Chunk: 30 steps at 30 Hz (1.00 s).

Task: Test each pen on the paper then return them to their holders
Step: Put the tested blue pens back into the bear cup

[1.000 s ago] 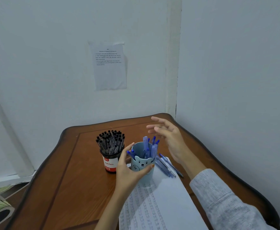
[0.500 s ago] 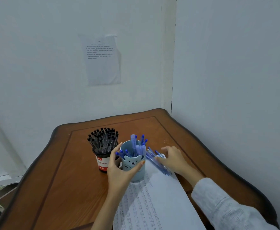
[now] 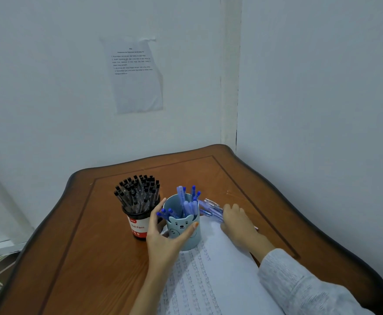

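The left hand [image 3: 167, 237] gripped the blue bear cup [image 3: 187, 241] at lower centre of the frame, thumb across its front and fingers behind it. Blue pens [image 3: 187, 201] stood in the cup. The cup stood on the top edge of the paper [image 3: 211, 276], just beside the black holder [image 3: 138, 228] of black pens [image 3: 138, 192] to its left. The right hand [image 3: 239, 222], right of the cup, had its fingers curled down round the loose blue pens [image 3: 211, 209], whose ends projected toward the cup. All items rested on the wooden table [image 3: 83, 258].
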Each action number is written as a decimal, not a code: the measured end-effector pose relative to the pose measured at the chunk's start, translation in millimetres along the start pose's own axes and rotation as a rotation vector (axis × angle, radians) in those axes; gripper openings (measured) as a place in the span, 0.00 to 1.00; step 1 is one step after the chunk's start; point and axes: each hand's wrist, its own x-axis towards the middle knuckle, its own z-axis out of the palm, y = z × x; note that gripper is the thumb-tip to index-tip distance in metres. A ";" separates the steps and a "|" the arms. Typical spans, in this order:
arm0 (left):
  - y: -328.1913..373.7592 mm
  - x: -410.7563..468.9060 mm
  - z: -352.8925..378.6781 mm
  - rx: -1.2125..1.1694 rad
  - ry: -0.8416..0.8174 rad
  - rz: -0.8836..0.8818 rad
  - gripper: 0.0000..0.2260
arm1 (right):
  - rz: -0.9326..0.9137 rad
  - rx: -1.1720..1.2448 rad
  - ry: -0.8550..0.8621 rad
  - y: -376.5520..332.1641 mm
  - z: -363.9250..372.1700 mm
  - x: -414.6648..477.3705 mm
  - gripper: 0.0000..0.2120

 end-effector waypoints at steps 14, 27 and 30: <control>1.4 -11.0 7.9 0.009 -0.012 -0.004 0.38 | -0.251 0.953 0.382 -19.2 -62.3 -29.7 0.29; 14.3 -33.2 33.1 0.016 -0.057 0.015 0.37 | -0.312 1.167 0.512 -83.3 -86.4 -33.1 0.15; 15.5 -33.2 31.4 0.009 -0.049 0.019 0.36 | -0.318 1.131 0.462 -81.3 -78.9 -35.1 0.18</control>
